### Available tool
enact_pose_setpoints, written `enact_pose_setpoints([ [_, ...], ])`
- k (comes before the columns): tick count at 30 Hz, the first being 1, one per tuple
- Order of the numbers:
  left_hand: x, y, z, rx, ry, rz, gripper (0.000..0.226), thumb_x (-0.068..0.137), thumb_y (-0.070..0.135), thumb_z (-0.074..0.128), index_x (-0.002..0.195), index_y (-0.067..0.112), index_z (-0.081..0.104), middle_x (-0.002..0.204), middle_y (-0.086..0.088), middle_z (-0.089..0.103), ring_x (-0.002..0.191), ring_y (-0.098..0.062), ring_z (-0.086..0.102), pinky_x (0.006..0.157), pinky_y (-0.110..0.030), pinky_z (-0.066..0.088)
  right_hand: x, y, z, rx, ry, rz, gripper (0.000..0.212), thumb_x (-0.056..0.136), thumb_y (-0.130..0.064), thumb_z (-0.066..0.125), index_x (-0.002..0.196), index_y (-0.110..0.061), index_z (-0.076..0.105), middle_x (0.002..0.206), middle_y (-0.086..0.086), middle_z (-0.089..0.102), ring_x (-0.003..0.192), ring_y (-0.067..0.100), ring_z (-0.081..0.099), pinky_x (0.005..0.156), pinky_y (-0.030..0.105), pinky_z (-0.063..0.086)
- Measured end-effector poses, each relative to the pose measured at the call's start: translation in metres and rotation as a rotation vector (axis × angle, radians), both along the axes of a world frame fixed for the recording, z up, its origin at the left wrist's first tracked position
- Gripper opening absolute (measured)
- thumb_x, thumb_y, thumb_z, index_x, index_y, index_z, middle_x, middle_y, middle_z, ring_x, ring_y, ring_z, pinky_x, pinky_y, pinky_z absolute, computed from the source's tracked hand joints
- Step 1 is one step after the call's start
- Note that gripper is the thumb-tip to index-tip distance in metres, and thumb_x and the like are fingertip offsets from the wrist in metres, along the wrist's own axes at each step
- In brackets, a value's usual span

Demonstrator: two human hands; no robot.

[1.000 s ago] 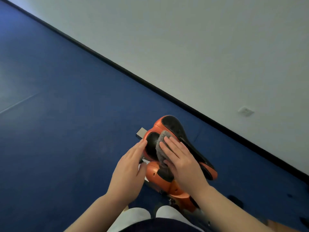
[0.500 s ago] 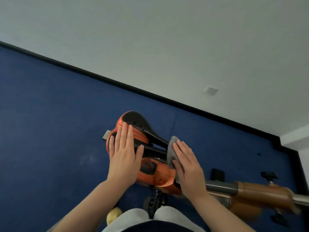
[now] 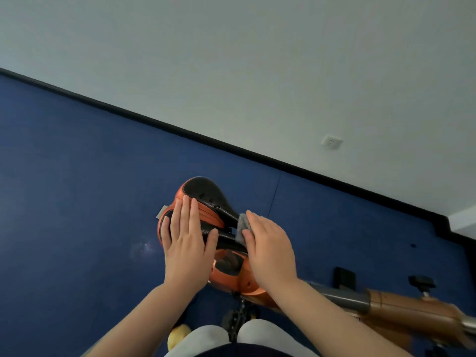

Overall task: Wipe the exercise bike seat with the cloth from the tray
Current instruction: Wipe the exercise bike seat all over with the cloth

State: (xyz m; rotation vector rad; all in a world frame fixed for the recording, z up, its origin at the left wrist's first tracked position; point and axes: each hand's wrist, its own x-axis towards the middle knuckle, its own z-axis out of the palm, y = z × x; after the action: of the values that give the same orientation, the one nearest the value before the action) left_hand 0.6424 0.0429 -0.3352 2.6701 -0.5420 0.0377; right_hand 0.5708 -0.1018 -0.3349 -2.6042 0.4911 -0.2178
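Blue floor point(image 3: 77, 202) fills the lower half of the view and meets a pale wall point(image 3: 257, 60) along a black skirting line, with a white socket point(image 3: 331, 142) on the wall at about two o'clock from the seat. Standing over that floor is the orange and black exercise bike seat point(image 3: 203, 199), its broad end toward eleven o'clock and its narrow nose running toward the person. Wiping looks to be under way: the right hand point(image 3: 270, 251) lies flat with fingers together, pressing the grey cloth point(image 3: 242, 228) against the black edge of the seat on its three o'clock side, so that only a fold of cloth shows beyond the fingertips. The left hand point(image 3: 186, 240) is spread open, palm down, on the orange flank at the seat's nine o'clock side, thumb out toward the nose; it grips nothing and seems to steady the saddle. Both forearms reach up from six o'clock, wrists fairly straight. My judgement is that the next move calls for drawing the cloth along the seat's length while the left hand braces it (the broad black pad at eleven o'clock is not under the cloth now). No tray is in view. A brown frame tube point(image 3: 401, 307) runs off toward four o'clock.
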Motion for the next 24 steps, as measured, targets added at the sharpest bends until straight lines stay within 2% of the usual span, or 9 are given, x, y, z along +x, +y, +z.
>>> enact_pose_setpoints([
  [4, 0.018, 0.007, 0.007, -0.062, 0.031, 0.011, 0.063, 0.093, 0.040, 0.038, 0.148, 0.026, 0.010, 0.158, 0.003, 0.007, 0.144, -0.012, -0.003, 0.115, -0.035, -0.003, 0.011, -0.003, 0.004, -0.060, 0.020, 0.134, 0.047, 0.099, -0.033, 0.037, 0.144, -0.017, 0.038, 0.141, 0.000, 0.051, 0.128, 0.016, 0.047, 0.105, 0.032, 0.037],
  [6, 0.037, 0.009, 0.011, -0.094, 0.060, 0.043, 0.058, 0.094, 0.039, 0.035, 0.147, 0.026, 0.015, 0.156, 0.003, 0.018, 0.142, -0.015, 0.012, 0.115, -0.036, 0.009, -0.001, -0.005, 0.001, -0.116, -0.016, 0.187, 0.049, 0.098, -0.034, 0.038, 0.144, -0.018, 0.038, 0.141, 0.000, 0.051, 0.128, 0.016, 0.048, 0.106, 0.033, 0.039],
  [8, 0.053, 0.008, 0.012, -0.106, 0.087, 0.087, 0.052, 0.096, 0.038, 0.033, 0.145, 0.026, 0.021, 0.151, 0.003, 0.033, 0.134, -0.017, 0.032, 0.104, -0.038, 0.032, 0.003, -0.010, -0.002, -0.123, -0.010, 0.213, 0.050, 0.098, -0.035, 0.035, 0.146, -0.020, 0.034, 0.143, 0.000, 0.049, 0.129, 0.016, 0.047, 0.106, 0.031, 0.037],
  [10, 0.057, 0.004, 0.010, -0.075, 0.046, 0.138, 0.048, 0.096, 0.039, 0.029, 0.142, 0.027, 0.028, 0.143, 0.006, 0.043, 0.123, -0.017, 0.046, 0.084, -0.035, 0.044, 0.026, -0.008, 0.001, -0.054, 0.030, 0.231, 0.052, 0.099, -0.036, 0.035, 0.149, -0.022, 0.026, 0.144, -0.001, 0.047, 0.127, 0.016, 0.047, 0.101, 0.031, 0.039],
  [13, 0.052, 0.006, 0.006, -0.106, -0.028, 0.182, 0.045, 0.095, 0.039, 0.025, 0.137, 0.029, 0.037, 0.135, 0.007, 0.053, 0.114, -0.015, 0.055, 0.076, -0.030, 0.045, 0.056, 0.001, 0.006, -0.012, 0.079, 0.248, 0.058, 0.099, -0.039, 0.034, 0.151, -0.023, 0.013, 0.148, 0.000, 0.042, 0.125, 0.018, 0.047, 0.095, 0.033, 0.043],
  [17, 0.049, 0.011, 0.003, -0.185, -0.055, 0.171, 0.043, 0.094, 0.034, 0.028, 0.134, 0.029, 0.044, 0.132, 0.008, 0.056, 0.116, -0.012, 0.054, 0.084, -0.025, 0.040, 0.042, -0.002, 0.001, -0.050, 0.053, 0.361, 0.061, 0.099, -0.036, 0.035, 0.152, -0.026, 0.006, 0.158, -0.005, 0.020, 0.140, 0.013, 0.029, 0.110, 0.026, 0.029],
  [19, 0.050, 0.011, 0.002, -0.192, -0.067, 0.168, 0.043, 0.093, 0.033, 0.032, 0.133, 0.028, 0.045, 0.132, 0.008, 0.056, 0.116, -0.011, 0.054, 0.085, -0.024, 0.039, 0.040, -0.006, 0.000, -0.064, 0.036, 0.396, 0.060, 0.099, -0.035, 0.036, 0.151, -0.027, 0.007, 0.159, -0.006, 0.015, 0.142, 0.012, 0.025, 0.110, 0.023, 0.023],
  [22, 0.052, 0.012, 0.001, -0.195, -0.064, 0.165, 0.043, 0.092, 0.030, 0.034, 0.132, 0.026, 0.047, 0.131, 0.007, 0.057, 0.116, -0.011, 0.055, 0.085, -0.027, 0.044, 0.069, 0.001, 0.002, 0.014, 0.069, 0.378, 0.059, 0.100, -0.039, 0.029, 0.151, -0.031, -0.001, 0.160, -0.009, 0.005, 0.145, 0.010, 0.013, 0.109, 0.027, 0.029],
  [24, 0.053, 0.011, 0.001, -0.202, -0.064, 0.165, 0.044, 0.091, 0.030, 0.033, 0.131, 0.024, 0.049, 0.130, 0.006, 0.058, 0.115, -0.012, 0.056, 0.085, -0.030, 0.048, 0.097, 0.009, 0.005, 0.079, 0.109, 0.372, 0.058, 0.100, -0.041, 0.024, 0.151, -0.029, -0.001, 0.161, -0.008, 0.002, 0.146, 0.010, 0.004, 0.112, 0.030, 0.026],
])
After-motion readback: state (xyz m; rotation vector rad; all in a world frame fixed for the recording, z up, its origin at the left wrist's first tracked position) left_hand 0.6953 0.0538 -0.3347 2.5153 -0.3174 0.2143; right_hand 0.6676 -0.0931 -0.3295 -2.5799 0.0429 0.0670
